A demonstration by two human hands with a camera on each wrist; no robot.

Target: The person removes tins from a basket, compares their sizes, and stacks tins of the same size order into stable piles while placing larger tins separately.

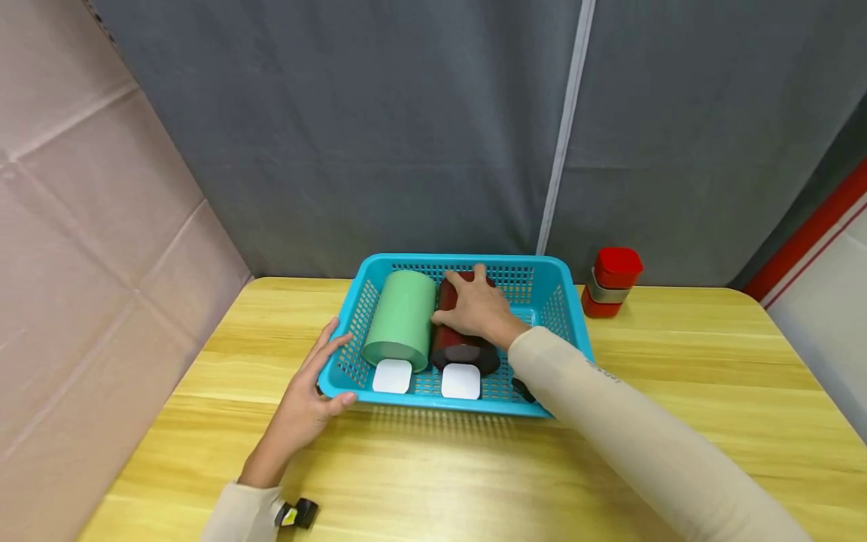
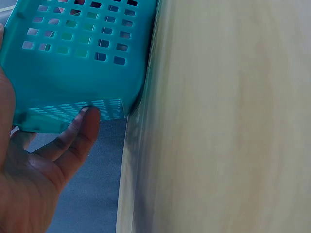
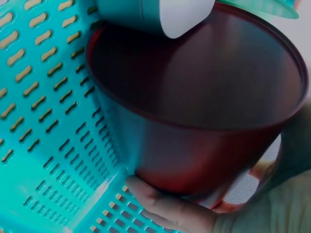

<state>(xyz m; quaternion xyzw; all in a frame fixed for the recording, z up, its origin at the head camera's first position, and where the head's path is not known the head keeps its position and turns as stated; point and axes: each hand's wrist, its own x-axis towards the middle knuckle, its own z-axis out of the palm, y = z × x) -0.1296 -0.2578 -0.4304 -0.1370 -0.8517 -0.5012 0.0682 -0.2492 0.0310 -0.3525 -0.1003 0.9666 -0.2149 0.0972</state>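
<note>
A blue plastic basket (image 1: 454, 407) with perforated walls sits on the table. My left hand (image 1: 305, 406) holds its front left corner, thumb at the front and fingers along the left side. Inside, a light green cylindrical canister (image 1: 400, 316) lies at the left. Beside it lies a dark red canister (image 1: 463, 355), its dark round end toward the basket's front. My right hand (image 1: 479, 307) reaches in from the right and grips the red one, fingers spread around its body, as the right wrist view also shows. Two small white-topped boxes (image 1: 392, 376) rest along the front wall.
Right of the basket, near the back edge of the wooden table (image 1: 718, 354), stands a red container with a beige band (image 1: 612, 282). A small black object (image 1: 522, 390) shows in the basket beside the right sleeve. A grey curtain (image 1: 379, 150) hangs behind the table.
</note>
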